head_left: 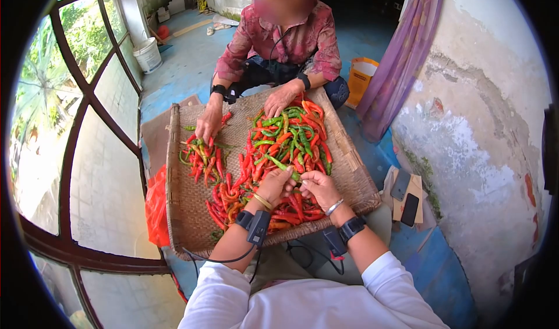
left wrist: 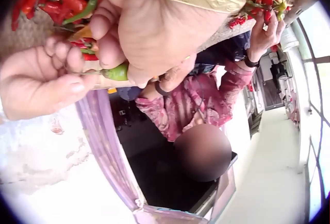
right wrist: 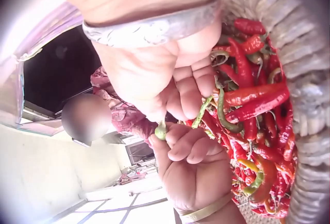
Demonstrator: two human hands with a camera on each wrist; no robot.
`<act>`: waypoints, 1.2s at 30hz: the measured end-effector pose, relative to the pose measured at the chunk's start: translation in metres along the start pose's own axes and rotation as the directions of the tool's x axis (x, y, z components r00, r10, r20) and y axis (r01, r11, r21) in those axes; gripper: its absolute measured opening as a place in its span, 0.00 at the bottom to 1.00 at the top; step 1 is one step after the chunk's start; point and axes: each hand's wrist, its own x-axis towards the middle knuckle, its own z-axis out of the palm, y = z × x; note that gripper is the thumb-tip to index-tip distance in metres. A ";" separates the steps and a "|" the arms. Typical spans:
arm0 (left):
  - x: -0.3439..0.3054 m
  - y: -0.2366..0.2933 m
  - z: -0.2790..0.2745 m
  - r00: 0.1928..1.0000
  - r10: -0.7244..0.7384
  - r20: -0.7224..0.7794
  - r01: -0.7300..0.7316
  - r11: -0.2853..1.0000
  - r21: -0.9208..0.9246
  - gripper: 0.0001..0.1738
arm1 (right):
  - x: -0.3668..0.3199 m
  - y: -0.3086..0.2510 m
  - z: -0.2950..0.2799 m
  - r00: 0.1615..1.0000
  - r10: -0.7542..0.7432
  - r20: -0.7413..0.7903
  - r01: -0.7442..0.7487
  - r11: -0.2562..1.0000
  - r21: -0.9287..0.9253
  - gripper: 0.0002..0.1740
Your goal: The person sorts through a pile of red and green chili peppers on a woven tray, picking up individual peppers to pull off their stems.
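A green pepper (head_left: 276, 162) is held over the pile of red and green peppers (head_left: 233, 198) in a woven tray (head_left: 189, 227). My left hand (head_left: 273, 187) grips its body; in the left wrist view the stem end of the green pepper (left wrist: 117, 72) shows beside the left hand (left wrist: 160, 28). My right hand (head_left: 319, 189) pinches the stem between thumb and finger, close to the left fingertips. In the right wrist view the right hand (right wrist: 149, 74) is at the stem above the green pepper (right wrist: 161, 131), with the left hand (right wrist: 193, 167) around the pepper.
Across the tray another person (head_left: 285, 38) squats with both hands in the peppers. A red plastic bag (head_left: 156, 207) lies left of the tray. Two phones (head_left: 410, 209) lie on cardboard at the right. An orange bag (head_left: 360, 81) and a white bucket (head_left: 148, 56) stand farther back.
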 end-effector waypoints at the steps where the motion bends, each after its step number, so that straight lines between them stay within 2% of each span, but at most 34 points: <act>1: -0.004 0.010 -0.007 0.995 -0.019 0.096 0.021 1.000 -0.020 0.13 | 0.000 -0.002 0.001 0.999 -0.005 -0.052 0.006 0.999 0.031 0.10; 2: -0.001 0.017 -0.005 0.993 0.104 -0.063 -0.107 0.992 -0.060 0.15 | 0.000 -0.003 0.002 0.994 -0.008 -0.105 0.014 0.998 0.062 0.10; 3: 0.003 0.025 -0.010 0.973 0.225 -0.056 -0.231 0.920 -0.317 0.13 | 0.001 -0.002 0.000 0.994 -0.009 -0.106 0.015 0.998 0.062 0.10; 4: 0.003 0.036 -0.015 0.937 0.339 -0.083 -0.326 0.768 -0.551 0.13 | 0.003 0.001 -0.003 0.992 -0.002 -0.123 0.010 0.998 0.065 0.11; 6: -0.003 0.053 -0.018 0.861 0.416 -0.294 -0.506 0.766 -0.396 0.13 | 0.003 0.002 -0.005 0.990 0.006 -0.139 0.004 0.998 0.070 0.11; 7: 0.006 0.048 -0.032 0.838 0.500 -0.219 -0.541 0.816 -0.203 0.13 | 0.003 0.002 -0.006 0.993 0.036 -0.116 -0.029 0.998 0.063 0.11; 8: 0.017 0.036 -0.040 0.836 0.502 -0.221 -0.542 0.816 -0.202 0.13 | 0.003 0.001 -0.005 0.994 0.066 -0.093 -0.061 0.997 0.056 0.11; 9: 0.026 0.023 -0.044 0.647 0.757 -0.085 -0.625 0.591 0.510 0.14 | 0.003 0.000 -0.004 0.994 0.065 -0.091 -0.060 0.997 0.057 0.11; 10: 0.026 0.017 -0.039 0.515 0.827 0.227 -0.404 0.001 0.915 0.15 | 0.002 -0.001 -0.003 0.992 0.085 -0.091 -0.083 0.996 0.026 0.11; 11: 0.024 0.009 -0.033 0.543 0.794 0.274 -0.349 -0.083 0.933 0.18 | 0.001 -0.002 -0.002 0.990 0.106 -0.095 -0.107 0.994 -0.005 0.10; 12: 0.023 0.003 -0.030 0.546 0.791 0.276 -0.352 -0.082 0.932 0.18 | 0.000 -0.003 -0.001 0.989 0.107 -0.100 -0.108 0.994 -0.004 0.10; 14: 0.023 -0.004 -0.026 0.803 0.537 0.259 -0.182 -0.193 0.964 0.18 | -0.002 -0.006 0.000 0.986 0.129 -0.101 -0.134 0.990 -0.038 0.10; 15: 0.022 -0.003 -0.023 0.809 0.547 0.215 -0.115 -0.212 0.971 0.14 | -0.002 -0.005 0.000 0.987 0.129 -0.101 -0.133 0.990 -0.039 0.10; 16: 0.022 -0.001 -0.024 0.807 0.549 0.215 -0.113 -0.213 0.970 0.14 | -0.001 -0.003 -0.001 0.987 0.124 -0.103 -0.130 0.990 -0.048 0.10; 18: 0.023 0.003 -0.030 0.872 0.465 0.152 -0.023 -0.271 0.962 0.13 | 0.000 -0.002 -0.001 0.988 0.116 -0.104 -0.122 0.991 -0.057 0.10; 19: 0.022 0.003 -0.033 0.871 0.467 0.153 -0.022 -0.273 0.962 0.13 | 0.000 -0.003 -0.001 0.987 0.118 -0.108 -0.126 0.989 -0.079 0.10; 21: 0.018 0.002 -0.037 0.822 0.539 0.185 -0.111 -0.166 0.980 0.11 | 0.000 -0.003 0.000 0.986 0.119 -0.113 -0.131 0.986 -0.101 0.10; 22: 0.016 0.002 -0.035 0.821 0.540 0.185 -0.111 -0.166 0.980 0.11 | 0.000 -0.003 0.001 0.986 0.113 -0.119 -0.126 0.986 -0.110 0.10; 24: 0.008 0.004 -0.028 0.617 0.745 0.255 -0.261 -0.113 0.959 0.10 | -0.001 -0.004 0.002 0.986 0.106 -0.126 -0.121 0.985 -0.119 0.10; 25: 0.003 0.008 -0.021 0.616 0.745 0.255 -0.261 -0.113 0.959 0.10 | -0.002 -0.007 0.003 0.988 0.103 -0.114 -0.120 0.980 -0.156 0.10; 27: -0.003 0.014 -0.005 0.535 0.809 0.242 -0.447 0.027 0.894 0.08 | 0.000 -0.003 0.004 0.990 0.100 -0.102 -0.119 0.974 -0.194 0.11; 28: -0.003 0.013 0.001 0.536 0.809 0.241 -0.447 0.030 0.894 0.08 | 0.003 0.005 0.004 0.994 -0.044 -0.098 0.022 0.975 -0.220 0.13; 29: -0.003 0.009 0.006 0.630 0.757 0.171 -0.568 0.300 0.766 0.06 | 0.005 0.012 0.004 0.979 -0.185 -0.090 0.158 0.957 -0.245 0.14; 30: -0.003 0.004 0.010 0.724 0.677 0.129 -0.615 0.550 0.566 0.06 | 0.003 0.009 0.007 0.980 -0.176 -0.091 0.149 0.958 -0.246 0.14; 31: -0.004 0.001 0.011 0.831 0.538 0.144 -0.542 0.722 0.430 0.08 | 0.001 0.001 0.011 0.963 -0.267 -0.033 0.248 0.930 -0.272 0.15; 32: -0.005 -0.003 0.015 0.838 0.530 0.132 -0.530 0.733 0.426 0.08 | 0.000 -0.002 0.012 0.936 -0.350 0.028 0.342 0.894 -0.290 0.17; 34: -0.008 -0.005 0.023 0.937 0.351 0.000 -0.347 0.927 0.142 0.08 | 0.004 0.005 0.006 0.937 -0.344 0.064 0.344 0.871 -0.350 0.13; 35: -0.005 -0.007 0.020 0.941 0.337 0.003 -0.334 0.931 0.144 0.08 | 0.003 0.007 0.001 0.985 -0.161 0.065 0.173 0.951 -0.256 0.12; 36: -0.004 -0.008 0.018 0.942 0.336 -0.004 -0.332 0.933 0.141 0.08 | 0.001 0.004 0.001 0.996 0.024 0.083 -0.010 0.987 -0.162 0.11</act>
